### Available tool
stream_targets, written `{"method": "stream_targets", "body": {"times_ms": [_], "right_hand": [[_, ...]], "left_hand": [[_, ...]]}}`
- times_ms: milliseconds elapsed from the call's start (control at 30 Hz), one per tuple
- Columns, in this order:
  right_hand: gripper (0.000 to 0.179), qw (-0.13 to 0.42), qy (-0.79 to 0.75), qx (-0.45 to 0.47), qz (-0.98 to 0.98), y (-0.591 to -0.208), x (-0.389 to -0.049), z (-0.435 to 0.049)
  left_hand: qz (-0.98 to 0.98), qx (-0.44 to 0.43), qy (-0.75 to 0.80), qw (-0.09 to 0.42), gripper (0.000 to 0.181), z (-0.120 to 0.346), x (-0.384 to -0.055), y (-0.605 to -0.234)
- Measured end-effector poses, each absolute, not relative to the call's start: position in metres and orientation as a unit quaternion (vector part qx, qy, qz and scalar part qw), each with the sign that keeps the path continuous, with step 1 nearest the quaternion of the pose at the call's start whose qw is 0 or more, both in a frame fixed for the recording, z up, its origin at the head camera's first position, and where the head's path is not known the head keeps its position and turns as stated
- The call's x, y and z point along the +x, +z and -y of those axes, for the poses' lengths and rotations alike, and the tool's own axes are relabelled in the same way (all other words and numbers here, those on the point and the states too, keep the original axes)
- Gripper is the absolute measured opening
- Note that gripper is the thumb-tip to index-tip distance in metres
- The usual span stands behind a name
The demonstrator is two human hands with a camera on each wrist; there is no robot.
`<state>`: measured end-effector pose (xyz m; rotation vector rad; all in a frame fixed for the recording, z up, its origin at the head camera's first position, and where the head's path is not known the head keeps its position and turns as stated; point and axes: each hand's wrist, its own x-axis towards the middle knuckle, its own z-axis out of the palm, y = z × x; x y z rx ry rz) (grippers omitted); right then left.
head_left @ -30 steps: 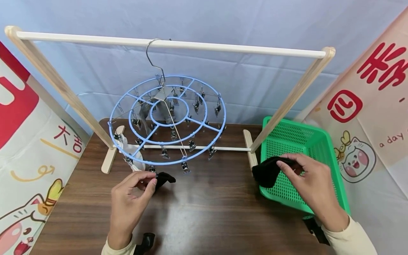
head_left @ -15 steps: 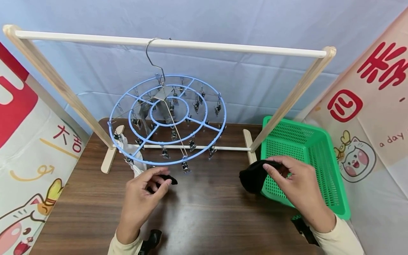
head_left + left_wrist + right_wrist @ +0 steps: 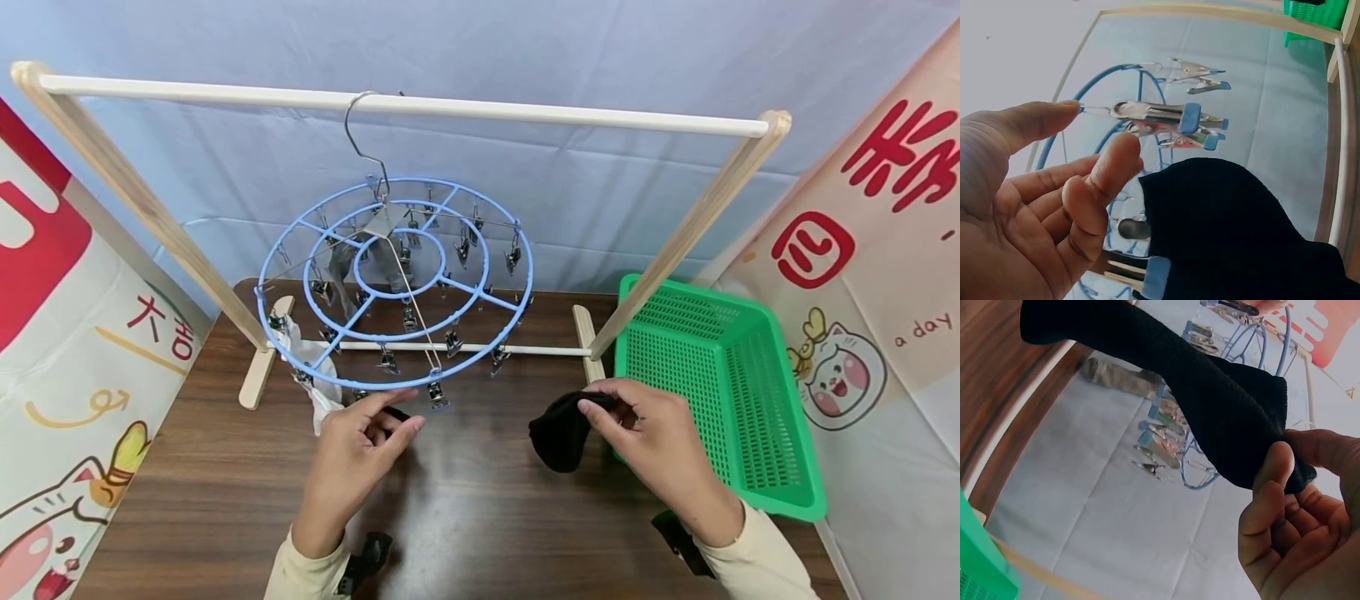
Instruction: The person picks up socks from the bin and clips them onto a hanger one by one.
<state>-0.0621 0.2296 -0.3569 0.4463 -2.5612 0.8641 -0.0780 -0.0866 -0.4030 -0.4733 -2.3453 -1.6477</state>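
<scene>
My right hand [image 3: 645, 442] pinches a black sock [image 3: 561, 433] by its end, left of the green basket; the sock dangles in the right wrist view. My left hand [image 3: 360, 458] is below the front rim of the round blue clip hanger [image 3: 420, 383], its thumb and fingers apart with nothing between them. Beside it, in the left wrist view, another black sock [image 3: 1229, 231] hangs by a blue-tipped clip [image 3: 1157, 278]. In the head view this sock is mostly hidden behind the left hand. One metal clip [image 3: 437, 393] hangs just right of the left fingertips.
The hanger hooks over the white top bar [image 3: 525, 108] of a wooden rack. A white sock [image 3: 315, 387] and a grey sock [image 3: 341, 271] hang from its left side. The green basket [image 3: 757, 333] stands at the right on the brown table [image 3: 480, 517].
My right hand has moved left with its black sock, away from over the green basket. My left hand has let go near the clipped sock and moved slightly right, its thumb and fingers spreading.
</scene>
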Motion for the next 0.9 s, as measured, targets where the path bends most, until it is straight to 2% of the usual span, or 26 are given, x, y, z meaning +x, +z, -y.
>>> {"method": "stream_targets", "body": {"times_ms": [233, 500, 900], "right_hand": [[0.018, 0.194, 0.324, 0.162, 0.912, -0.36, -0.063, -0.224], [0.015, 0.172, 0.339, 0.167, 0.91, -0.365, -0.067, -0.216], [0.012, 0.173, 0.347, 0.215, 0.896, -0.371, -0.081, -0.197]], "left_hand": [[0.832, -0.15, -0.528, 0.077, 0.036, 0.08, -0.082, -0.404], [0.843, -0.144, -0.515, 0.057, 0.035, 0.076, -0.084, -0.404], [0.849, -0.161, -0.498, 0.074, 0.026, 0.071, -0.089, -0.403]]}}
